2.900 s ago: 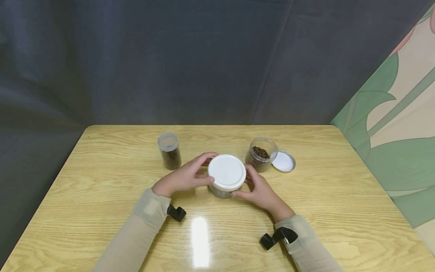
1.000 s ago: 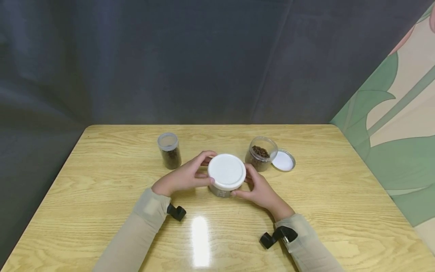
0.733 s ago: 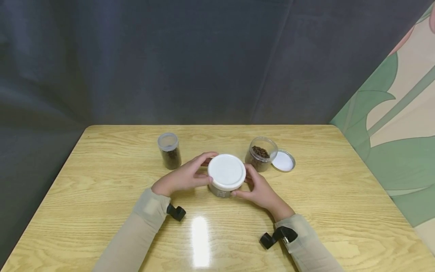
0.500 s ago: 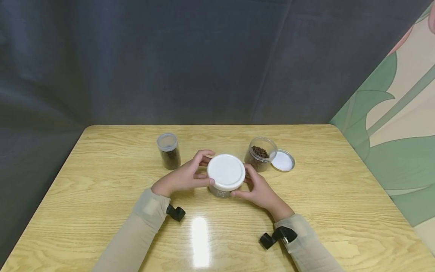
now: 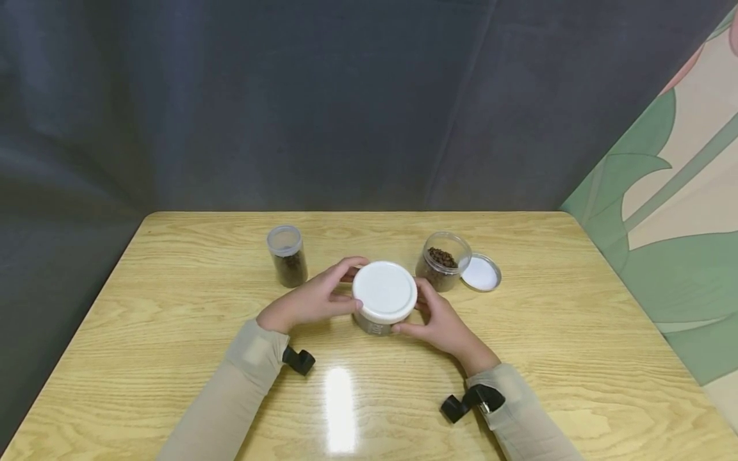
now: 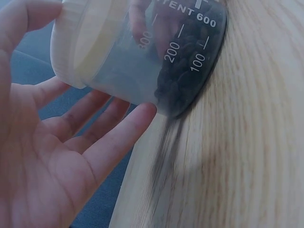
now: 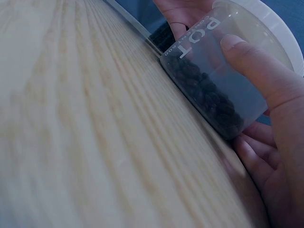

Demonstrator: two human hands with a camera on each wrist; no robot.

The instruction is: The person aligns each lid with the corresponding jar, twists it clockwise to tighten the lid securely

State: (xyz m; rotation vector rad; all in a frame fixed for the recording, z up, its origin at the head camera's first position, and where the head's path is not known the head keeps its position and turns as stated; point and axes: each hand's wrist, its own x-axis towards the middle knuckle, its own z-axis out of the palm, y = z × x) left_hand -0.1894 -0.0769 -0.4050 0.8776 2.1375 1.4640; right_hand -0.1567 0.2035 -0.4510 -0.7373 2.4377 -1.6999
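A clear plastic jar (image 7: 204,90) with a white screw lid (image 5: 384,291) stands upright on the wooden table. Measuring marks and lettering run along its wall, and dark beans (image 7: 204,90) fill its lower part. My left hand (image 5: 314,299) grips the lid from the left, thumb on the near rim and fingers reaching round the far side; in the left wrist view its little finger (image 6: 137,118) touches the jar wall. My right hand (image 5: 441,325) holds the jar body from the right, thumb (image 7: 251,61) pressed on the front wall and fingers behind.
An uncovered clear jar (image 5: 438,280) with brown pellets stands behind on the right, beside a loose round lid (image 5: 480,273) lying on the table. On the left stands a taller lidded jar (image 5: 290,267) with dark contents. A dark curtain (image 5: 346,109) hangs behind the table (image 5: 190,256).
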